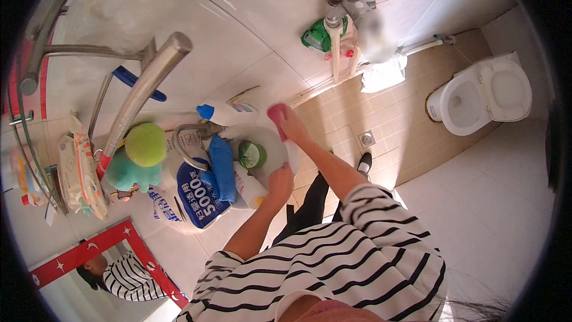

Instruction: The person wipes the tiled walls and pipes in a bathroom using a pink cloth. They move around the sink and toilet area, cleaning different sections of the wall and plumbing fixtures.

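A pink cloth or sponge (278, 120) is pressed under my right hand (289, 125) at the far rim of the white washbasin (276, 143). My left hand (281, 183) rests at the near rim, fingers curled; whether it grips anything is hidden. Inside the basin stands a green container (252, 154). Beside my left hand a white bottle with a yellow cap (248, 186) leans in the basin. A blue cloth (221, 167) hangs close to the curved metal faucet (187, 152). A white bottle with a blue cap (228, 112) lies behind the basin.
A metal rail (143, 94) crosses the left side near a plastic bag with a blue print (196, 197), a yellow-green ball-like item (145, 144) and wipes packs (80, 174). A red-framed mirror (89, 252) is at lower left. A toilet (464, 103) and floor drain (366, 139) lie right.
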Demonstrator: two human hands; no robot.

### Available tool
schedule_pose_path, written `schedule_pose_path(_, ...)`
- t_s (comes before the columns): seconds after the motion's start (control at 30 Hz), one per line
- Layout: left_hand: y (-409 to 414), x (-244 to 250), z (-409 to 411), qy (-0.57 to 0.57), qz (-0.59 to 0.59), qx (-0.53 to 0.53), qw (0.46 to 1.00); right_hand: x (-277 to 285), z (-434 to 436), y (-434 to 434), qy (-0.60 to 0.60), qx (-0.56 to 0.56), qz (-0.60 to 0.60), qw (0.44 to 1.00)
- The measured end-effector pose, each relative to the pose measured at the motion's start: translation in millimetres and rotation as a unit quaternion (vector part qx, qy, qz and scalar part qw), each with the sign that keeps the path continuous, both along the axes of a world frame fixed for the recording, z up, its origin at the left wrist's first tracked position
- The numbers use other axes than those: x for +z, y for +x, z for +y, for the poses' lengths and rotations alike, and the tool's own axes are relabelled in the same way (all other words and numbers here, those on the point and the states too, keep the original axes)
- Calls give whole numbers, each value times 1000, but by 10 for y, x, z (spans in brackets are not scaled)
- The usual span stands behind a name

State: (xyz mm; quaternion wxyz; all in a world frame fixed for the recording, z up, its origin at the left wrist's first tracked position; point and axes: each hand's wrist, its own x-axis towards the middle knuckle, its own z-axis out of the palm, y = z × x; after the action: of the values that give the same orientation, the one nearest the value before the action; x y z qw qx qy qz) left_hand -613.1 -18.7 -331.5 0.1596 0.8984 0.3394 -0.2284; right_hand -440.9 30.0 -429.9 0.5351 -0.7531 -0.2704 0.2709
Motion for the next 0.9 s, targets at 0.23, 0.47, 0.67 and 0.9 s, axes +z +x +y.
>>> schedule_pose_path(0.23, 24, 20, -81, 17, -17, 41, 999, 202, 22, 12, -54, 2, 37, 998)
schedule_pose_path(0.47, 41, 35, 38, 8, -29, 16, 999, -534, -1023, -1372, 24, -85, 344, 935)
schedule_pose_path(0.67, -18, 80, 3, -5, -49, 37, 998, 137, -952, -670, 33, -47, 453, 889)
schedule_pose_path(0.9, 13, 50, 84, -19, -28, 9, 999, -172, -1084, -1344, 42, -121, 553, 823)
